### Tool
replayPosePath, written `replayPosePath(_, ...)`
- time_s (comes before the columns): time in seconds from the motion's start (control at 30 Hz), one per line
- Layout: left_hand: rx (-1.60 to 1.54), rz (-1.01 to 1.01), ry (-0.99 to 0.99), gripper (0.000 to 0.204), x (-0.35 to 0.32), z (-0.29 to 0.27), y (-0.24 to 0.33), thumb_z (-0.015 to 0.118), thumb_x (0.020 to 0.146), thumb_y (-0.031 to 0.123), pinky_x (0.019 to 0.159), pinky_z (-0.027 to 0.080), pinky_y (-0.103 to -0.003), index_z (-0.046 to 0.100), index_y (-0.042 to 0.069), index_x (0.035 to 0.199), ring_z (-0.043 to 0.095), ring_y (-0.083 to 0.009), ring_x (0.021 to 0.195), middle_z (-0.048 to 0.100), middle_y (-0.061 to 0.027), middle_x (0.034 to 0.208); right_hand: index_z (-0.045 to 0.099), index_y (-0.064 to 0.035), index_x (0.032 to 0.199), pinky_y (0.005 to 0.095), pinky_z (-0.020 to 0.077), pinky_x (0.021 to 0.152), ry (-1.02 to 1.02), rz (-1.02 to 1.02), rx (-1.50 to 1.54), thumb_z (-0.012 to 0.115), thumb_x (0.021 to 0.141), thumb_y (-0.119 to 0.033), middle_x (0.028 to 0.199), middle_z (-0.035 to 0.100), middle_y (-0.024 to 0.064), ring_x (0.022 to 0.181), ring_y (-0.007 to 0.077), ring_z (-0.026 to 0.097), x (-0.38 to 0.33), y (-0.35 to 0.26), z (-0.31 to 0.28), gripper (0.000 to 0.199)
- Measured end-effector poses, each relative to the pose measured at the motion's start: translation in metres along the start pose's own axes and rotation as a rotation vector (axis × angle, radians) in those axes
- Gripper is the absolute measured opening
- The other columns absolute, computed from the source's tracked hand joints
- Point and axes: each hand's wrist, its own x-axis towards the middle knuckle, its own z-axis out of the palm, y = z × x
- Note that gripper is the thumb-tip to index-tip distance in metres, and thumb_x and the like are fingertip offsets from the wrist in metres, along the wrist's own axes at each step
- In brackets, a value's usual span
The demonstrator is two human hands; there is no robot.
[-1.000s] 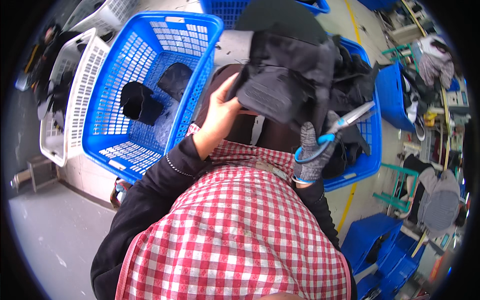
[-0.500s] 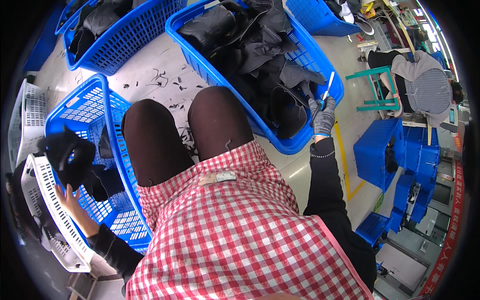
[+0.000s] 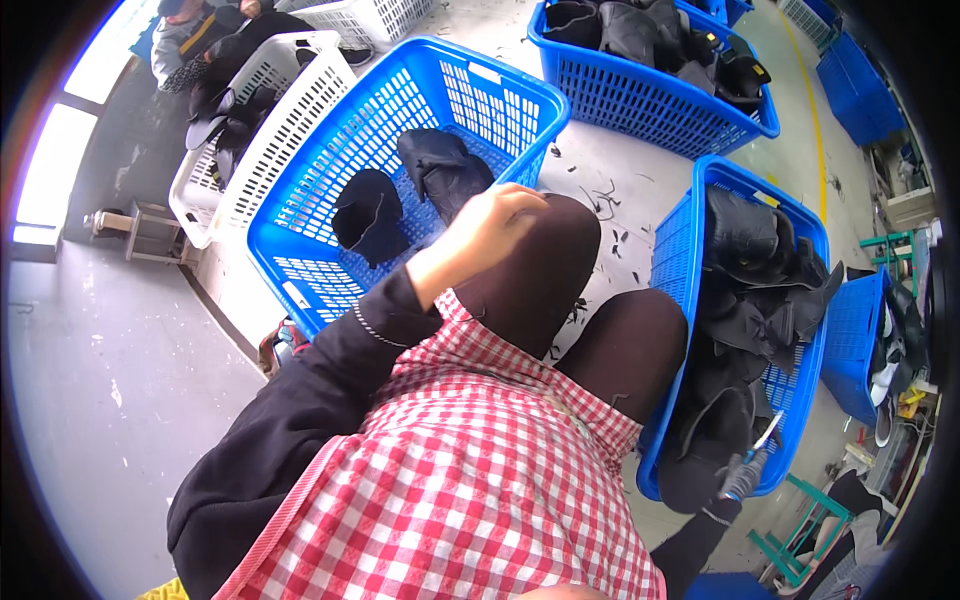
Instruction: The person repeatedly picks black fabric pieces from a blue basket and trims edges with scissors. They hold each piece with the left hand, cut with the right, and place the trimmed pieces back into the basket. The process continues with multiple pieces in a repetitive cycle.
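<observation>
My bare left hand is above my left knee, beside the near right rim of a blue basket. Its fingers are loosely bent and partly apart, with nothing seen in them. Inside that basket lie a black shoe upper and another dark upper. At the lower right, my right hand, in a grey knit glove, is closed around a slim tool with a pale blade. It sits at the near end of a second blue basket heaped with black uppers.
Behind, another blue basket holds more black uppers. A white crate stands at the left, with a seated person beyond it. Dark scraps litter the floor. At the lower right is a green stool frame.
The view has swung left. My left hand has come away from the dark upper over the left basket and moved right to my knee. My right hand still holds the tool.
</observation>
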Motion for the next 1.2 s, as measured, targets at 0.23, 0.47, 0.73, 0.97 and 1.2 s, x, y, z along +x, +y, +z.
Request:
replayPosePath(0.23,-0.299,0.122,-0.277,0.050,0.021,0.027,0.085,0.070,0.090,0.001,0.101,0.053,-0.036,0.060,0.005,0.139,0.063,-0.0300,0.121,0.061,-0.0162,0.137,0.052,-0.0017,0.142,0.0325,0.0518,0.058,-0.187,-0.793,0.019,0.066,0.100,-0.019,0.093,0.063,0.0125,0.063,0.0174,0.060,-0.171,-0.187,-0.035,0.048)
replayPosePath(0.47,-0.133,0.539,-0.038,0.097,-0.026,-0.016,0.121,0.091,0.064,0.004,0.118,0.034,-0.052,0.051,0.017,0.152,0.034,-0.0454,0.145,0.034,-0.0199,0.162,0.053,-0.0013,0.140,0.0319,0.0516,0.057,-0.903,-0.476,0.544,0.066,0.101,-0.019,0.094,0.064,0.0130,0.063,0.0173,0.060,-0.300,-0.238,0.098,0.045)
replayPosePath(0.73,0.159,0.386,0.236,0.055,-0.032,-0.059,0.038,0.075,0.061,-0.009,0.096,0.052,-0.043,0.074,0.011,0.111,0.064,-0.0327,0.109,0.061,-0.0095,0.126,0.054,-0.0009,0.138,0.0312,0.0515,0.057,-1.180,0.525,0.959,0.066,0.101,-0.019,0.095,0.066,0.0136,0.063,0.0171,0.059,-0.321,-0.231,0.182,0.043)
replayPosePath(0.97,-0.632,-0.047,0.111,0.026,-0.014,-0.052,0.026,0.081,0.086,0.004,0.088,0.053,-0.029,0.068,0.002,0.108,0.067,-0.0112,0.097,0.074,-0.0018,0.100,0.055,-0.0026,0.132,0.0270,0.0532,0.057,-0.677,-0.097,0.840,0.066,0.102,-0.016,0.096,0.069,0.0122,0.066,0.0125,0.061,-0.293,-0.231,0.173,0.034)
replayPosePath(1.2,-0.543,0.192,-0.073,0.029,0.023,-0.057,0.028,0.081,0.088,0.005,0.084,0.054,-0.024,0.068,0.007,0.114,0.064,-0.0073,0.092,0.069,0.0013,0.096,0.056,-0.0033,0.130,0.0268,0.0563,0.080,-0.505,-0.759,0.740,0.072,0.095,-0.001,0.112,0.069,0.0090,0.098,0.0134,0.066,-0.302,-0.261,0.131,0.039)
